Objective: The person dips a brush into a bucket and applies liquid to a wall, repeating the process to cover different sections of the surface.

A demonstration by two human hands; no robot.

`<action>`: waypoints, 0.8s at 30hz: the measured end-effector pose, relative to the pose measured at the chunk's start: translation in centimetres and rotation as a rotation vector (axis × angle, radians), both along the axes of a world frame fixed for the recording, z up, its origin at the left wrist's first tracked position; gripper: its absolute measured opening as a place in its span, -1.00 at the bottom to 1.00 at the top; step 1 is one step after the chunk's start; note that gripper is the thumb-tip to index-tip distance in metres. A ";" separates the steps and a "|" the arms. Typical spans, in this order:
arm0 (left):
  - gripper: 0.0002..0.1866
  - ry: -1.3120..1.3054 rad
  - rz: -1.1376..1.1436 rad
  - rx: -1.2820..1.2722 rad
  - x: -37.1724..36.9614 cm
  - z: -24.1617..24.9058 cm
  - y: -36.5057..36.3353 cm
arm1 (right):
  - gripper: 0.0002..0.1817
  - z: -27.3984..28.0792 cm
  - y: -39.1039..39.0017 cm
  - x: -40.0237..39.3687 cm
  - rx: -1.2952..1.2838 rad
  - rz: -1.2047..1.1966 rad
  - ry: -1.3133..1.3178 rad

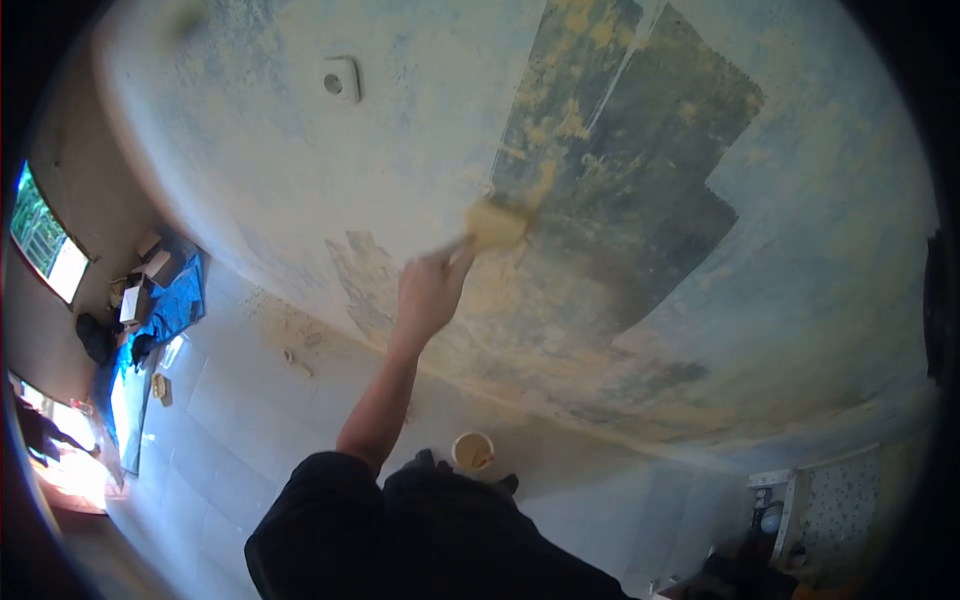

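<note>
My left hand [430, 293] reaches up from the black sleeve at the lower left of the body. Its fingers are closed on a pale yellow, block-like tool [497, 226], blurred, so its exact kind cannot be made out. The tool is against the wall [430, 150] at the left edge of a dark grey, bare patch [650, 170]. Yellowish smears mark that patch and the wall just below the tool. On the floor by my feet stands a white bucket [473, 452] with beige contents and a small orange-red thing inside. My right hand is out of view.
A wall socket [341, 80] sits at the upper left. Crumbs and flakes [290, 320] lie on the tiled floor [240, 400]. Boxes and bags rest on a blue sheet [178, 300] at the far left. Shelving [785, 515] and dark, indistinct things fill the lower right.
</note>
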State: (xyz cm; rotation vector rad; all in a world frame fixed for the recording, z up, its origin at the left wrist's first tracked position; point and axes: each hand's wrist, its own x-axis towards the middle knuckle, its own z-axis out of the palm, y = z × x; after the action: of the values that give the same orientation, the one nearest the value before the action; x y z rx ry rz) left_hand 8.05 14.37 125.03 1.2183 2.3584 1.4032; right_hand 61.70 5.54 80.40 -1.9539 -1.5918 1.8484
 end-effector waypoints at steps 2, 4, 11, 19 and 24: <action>-0.66 0.108 -0.002 0.278 -0.7 2.7 1.0 | -0.71 -0.2 0.0 0.1 -0.055 -0.069 -0.021; -0.66 0.227 0.043 0.494 -1.2 7.2 2.5 | -0.70 -0.1 0.1 -0.1 -0.126 -0.166 -0.055; -0.64 0.296 0.000 0.749 -2.1 14.8 5.5 | -0.68 2.2 2.2 -3.0 -0.181 -0.414 -0.103; -0.65 0.042 0.046 0.385 -1.4 -5.3 4.2 | -0.68 0.6 1.1 -4.5 -0.198 -0.237 -0.111; -0.66 -0.094 0.062 0.011 -0.9 -19.4 1.4 | -0.73 -1.6 0.3 -2.6 0.015 0.504 -0.173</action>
State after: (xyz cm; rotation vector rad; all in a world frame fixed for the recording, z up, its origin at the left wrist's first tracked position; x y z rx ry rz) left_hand 7.12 15.78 105.67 1.0665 2.3465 1.4606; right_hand 59.05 5.85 78.78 -1.8743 -2.3201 1.8332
